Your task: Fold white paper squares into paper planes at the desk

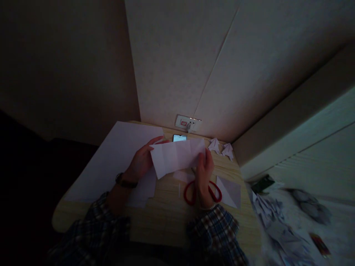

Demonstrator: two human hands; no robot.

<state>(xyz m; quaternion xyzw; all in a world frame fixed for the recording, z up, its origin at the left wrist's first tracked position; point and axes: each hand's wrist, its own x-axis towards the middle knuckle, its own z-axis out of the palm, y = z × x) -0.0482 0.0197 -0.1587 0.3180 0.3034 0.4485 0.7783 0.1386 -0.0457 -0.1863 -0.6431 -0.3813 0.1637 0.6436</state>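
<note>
White creased paper (178,155) held; red-handled scissors (190,203) nearby

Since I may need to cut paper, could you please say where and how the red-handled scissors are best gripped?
Probably by the left loop, coming from the person's left: its rounded outer edge faces that way, uncovered, while the right hand hides the scissors' middle.

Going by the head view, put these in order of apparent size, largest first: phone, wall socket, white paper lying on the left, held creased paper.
1. White paper on the left
2. Held creased paper
3. Wall socket
4. Phone, by its visible part; the creased paper seems to hide some.
</note>
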